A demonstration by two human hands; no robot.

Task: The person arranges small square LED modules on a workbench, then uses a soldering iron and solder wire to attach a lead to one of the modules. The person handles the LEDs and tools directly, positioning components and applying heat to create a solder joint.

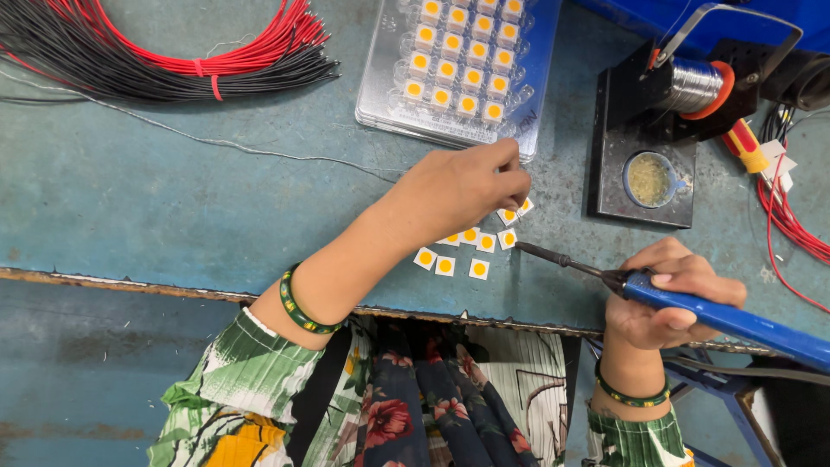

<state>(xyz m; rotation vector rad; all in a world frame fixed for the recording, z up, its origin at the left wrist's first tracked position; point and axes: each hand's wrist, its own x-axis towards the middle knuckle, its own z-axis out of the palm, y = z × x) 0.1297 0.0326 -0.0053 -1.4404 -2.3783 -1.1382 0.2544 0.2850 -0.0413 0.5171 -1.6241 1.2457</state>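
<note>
My left hand (pixel 467 186) reaches over the blue-grey bench, its fingertips pinched on a thin solder wire (pixel 259 151) above a cluster of small white square chips with yellow centres (pixel 471 246). My right hand (pixel 670 294) grips a blue-handled soldering iron (pixel 718 316); the iron's dark tip (pixel 527 249) points left and sits just right of the chips. The thin wire trails left across the bench.
A clear tray (pixel 519 130) of several more chips lies behind. A black stand (pixel 644 151) holds a solder spool (pixel 696 86) and a small flux pot (pixel 650 179). Red and black wire bundles (pixel 173 52) lie far left; red wires (pixel 791 220) and a screwdriver (pixel 745 145) right.
</note>
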